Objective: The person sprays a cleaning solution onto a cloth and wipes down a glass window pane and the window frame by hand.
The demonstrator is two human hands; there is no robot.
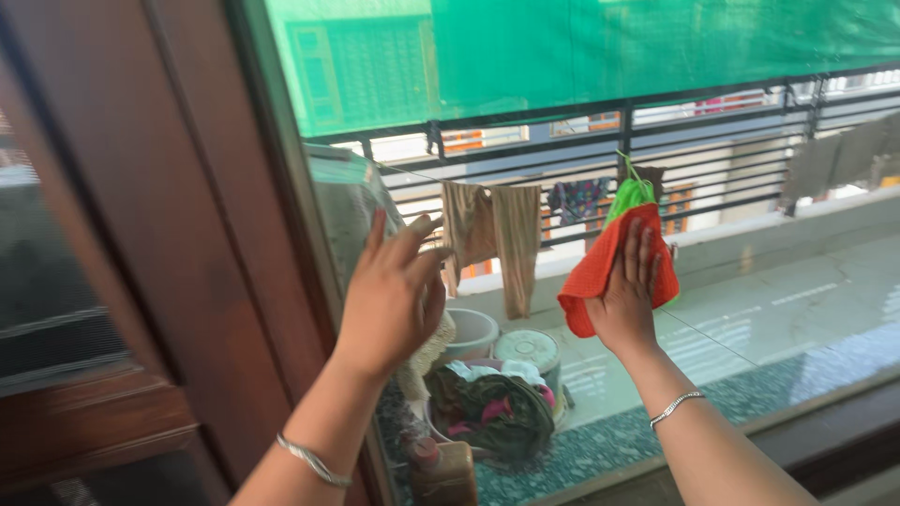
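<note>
Left hand (389, 300): my fingers spread, flat against window glass (769, 309). Right hand (626, 300): fingers together, pressing orange-red cleaning cloth (591, 272) to the pane.

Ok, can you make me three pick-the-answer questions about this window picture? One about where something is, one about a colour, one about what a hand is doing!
1. Where does the basin of clothes stand?
A. outside, behind the glass
B. on the window sill
C. hung on the railing

2. What colour is the cloth under the right hand?
A. blue
B. orange-red
C. white

3. What is the left hand doing?
A. making a closed fist
B. holding a cup
C. resting open against the glass

Answers:
1 A, it shows through the pane on the balcony floor.
2 B, orange-red with a green part on top.
3 C, its fingers are spread and hold nothing.
</note>
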